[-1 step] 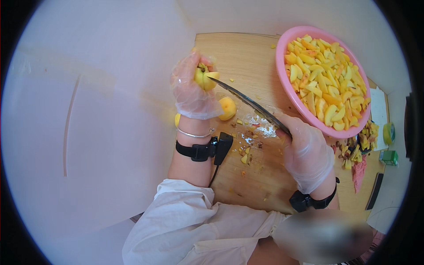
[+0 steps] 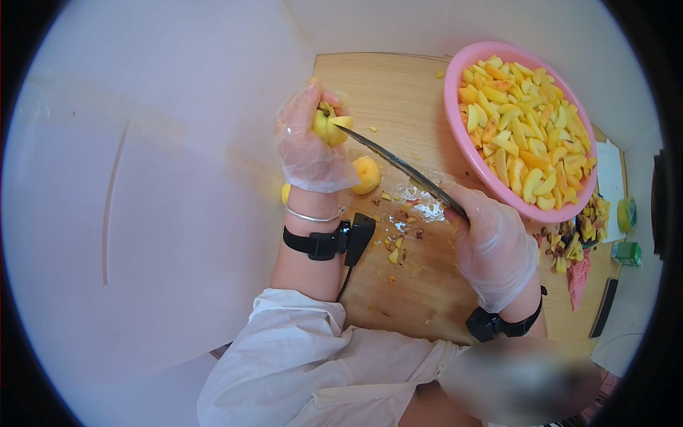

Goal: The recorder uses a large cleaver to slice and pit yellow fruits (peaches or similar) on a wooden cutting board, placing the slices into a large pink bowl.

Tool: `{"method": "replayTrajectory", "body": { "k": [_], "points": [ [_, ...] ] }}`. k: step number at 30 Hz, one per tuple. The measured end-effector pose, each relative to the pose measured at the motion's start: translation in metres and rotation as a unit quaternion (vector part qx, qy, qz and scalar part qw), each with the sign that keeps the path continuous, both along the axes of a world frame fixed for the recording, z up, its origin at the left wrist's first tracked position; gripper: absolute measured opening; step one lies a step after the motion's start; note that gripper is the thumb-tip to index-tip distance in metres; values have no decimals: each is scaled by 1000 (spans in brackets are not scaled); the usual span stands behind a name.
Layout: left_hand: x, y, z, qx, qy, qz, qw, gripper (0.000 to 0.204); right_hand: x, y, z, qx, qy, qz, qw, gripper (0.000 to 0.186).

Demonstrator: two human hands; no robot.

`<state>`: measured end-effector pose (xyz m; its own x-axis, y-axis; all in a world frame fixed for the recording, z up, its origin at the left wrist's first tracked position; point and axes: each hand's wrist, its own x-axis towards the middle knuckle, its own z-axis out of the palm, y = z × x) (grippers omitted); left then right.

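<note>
My left hand [image 2: 302, 139], in a clear plastic glove, is closed around a peeled yellow peach [image 2: 327, 130]. One wedge of the fruit stands out from a cut in its side, and the palm hides part of the peach. My right hand [image 2: 492, 242], gloved the same way, grips a knife [image 2: 402, 165]; its handle is mostly covered by my fingers. The knife's dark, wet blade slants up to the left, with its tip at the wedge. Just beside my left wrist lies another peeled peach [image 2: 366, 175]. A further yellow fruit [image 2: 285, 193] shows partly behind that wrist.
A pink basin [image 2: 455, 121] heaped with yellow peach slices [image 2: 530, 135] stands at the far right. Brownish scraps [image 2: 569, 245] and a pink cloth [image 2: 579, 281] lie nearer. Small bits [image 2: 393, 256] litter the wooden table [image 2: 384, 299]. White walls rise at left and back.
</note>
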<state>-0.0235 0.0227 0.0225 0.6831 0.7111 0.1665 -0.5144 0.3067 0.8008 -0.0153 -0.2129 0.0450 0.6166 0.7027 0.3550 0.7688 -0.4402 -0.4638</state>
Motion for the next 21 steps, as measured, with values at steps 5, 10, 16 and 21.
{"method": "replayTrajectory", "body": {
  "k": [5,10,16,21],
  "points": [
    [2,-3,0,-41,-7,0,999,22,-1,-2,3,1,-25,17,1000,30],
    [0,1,-3,-5,6,-12,1000,26,-4,-2,8,1,-38,21,999,37],
    [-4,-2,1,101,15,-8,995,33,-1,-6,5,-28,-89,69,993,47],
    [-6,-3,2,134,-5,-16,991,33,-6,-4,5,-53,-89,67,992,46]
  ]
}}
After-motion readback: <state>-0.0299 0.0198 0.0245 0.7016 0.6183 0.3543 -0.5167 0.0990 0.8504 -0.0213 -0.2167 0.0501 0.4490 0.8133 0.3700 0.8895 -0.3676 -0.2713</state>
